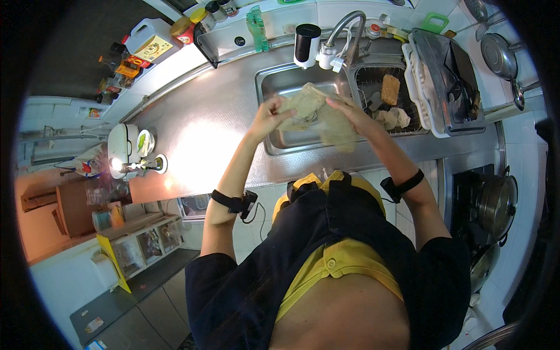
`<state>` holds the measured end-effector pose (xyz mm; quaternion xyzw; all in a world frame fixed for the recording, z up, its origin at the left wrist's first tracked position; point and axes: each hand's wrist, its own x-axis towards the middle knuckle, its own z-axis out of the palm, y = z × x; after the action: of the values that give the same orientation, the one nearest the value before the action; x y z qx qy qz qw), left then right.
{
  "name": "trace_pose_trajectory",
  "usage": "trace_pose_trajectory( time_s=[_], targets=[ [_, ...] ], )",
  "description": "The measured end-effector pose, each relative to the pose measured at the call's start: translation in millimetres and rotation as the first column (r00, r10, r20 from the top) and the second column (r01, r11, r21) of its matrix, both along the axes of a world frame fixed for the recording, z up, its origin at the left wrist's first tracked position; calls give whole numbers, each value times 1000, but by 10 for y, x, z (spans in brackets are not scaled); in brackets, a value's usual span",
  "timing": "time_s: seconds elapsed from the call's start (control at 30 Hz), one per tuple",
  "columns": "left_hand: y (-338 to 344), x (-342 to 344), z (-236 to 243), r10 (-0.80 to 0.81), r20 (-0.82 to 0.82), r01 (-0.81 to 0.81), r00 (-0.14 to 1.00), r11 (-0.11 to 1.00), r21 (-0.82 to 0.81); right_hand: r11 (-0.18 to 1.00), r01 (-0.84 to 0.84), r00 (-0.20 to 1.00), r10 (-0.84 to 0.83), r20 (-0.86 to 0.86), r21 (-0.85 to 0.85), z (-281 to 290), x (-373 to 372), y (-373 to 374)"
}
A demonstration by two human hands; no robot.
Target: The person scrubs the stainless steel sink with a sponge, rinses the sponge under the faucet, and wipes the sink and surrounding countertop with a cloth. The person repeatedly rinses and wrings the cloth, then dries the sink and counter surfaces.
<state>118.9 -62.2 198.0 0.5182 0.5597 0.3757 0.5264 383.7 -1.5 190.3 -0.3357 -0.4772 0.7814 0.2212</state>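
Note:
Both of my hands hold a pale beige cloth (309, 105) above the left sink basin (283, 143). The fingers of my left hand (271, 118) are closed on the cloth's left side. On the other side, my right hand (353, 115) pinches its upper right part, and a loose end hangs below that hand. Behind the cloth stands the curved metal faucet (348, 22), with a black-and-white water filter (307, 46) fixed to it. Part of the basin's floor is hidden by the cloth and my hands.
A brown sponge (390, 90) and a crumpled pale cloth (394, 118) lie in the wire rack of the right basin. Right of it stands a dish rack (429, 93) with a dark lid. Pots (496, 204) sit on the stove. Far left, a bowl (146, 143) rests on the steel counter (198, 134).

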Motion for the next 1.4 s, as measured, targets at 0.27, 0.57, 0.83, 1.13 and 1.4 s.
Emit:
trace_pose_trajectory(
  time_s=[0.27,0.57,0.83,1.13,1.4],
  targets=[
    [92,-345,445,-109,-13,109,994,994,-8,763,-622,719,468,514,176,79,386,378],
    [24,-56,1030,-75,-467,342,881,784,519,916,-328,945,321,70,229,-38,331,176],
    [107,-157,866,-20,-763,375,646,879,295,518,-394,860,-83,503,759,-169,197,337],
    [70,-182,290,-191,-36,191,981,981,-13,805,-344,860,63,507,484,-272,754,408],
    [-135,48,-721,-264,-482,432,835,857,279,554,-398,700,-332,632,731,-965,1310,-147]
  ],
)
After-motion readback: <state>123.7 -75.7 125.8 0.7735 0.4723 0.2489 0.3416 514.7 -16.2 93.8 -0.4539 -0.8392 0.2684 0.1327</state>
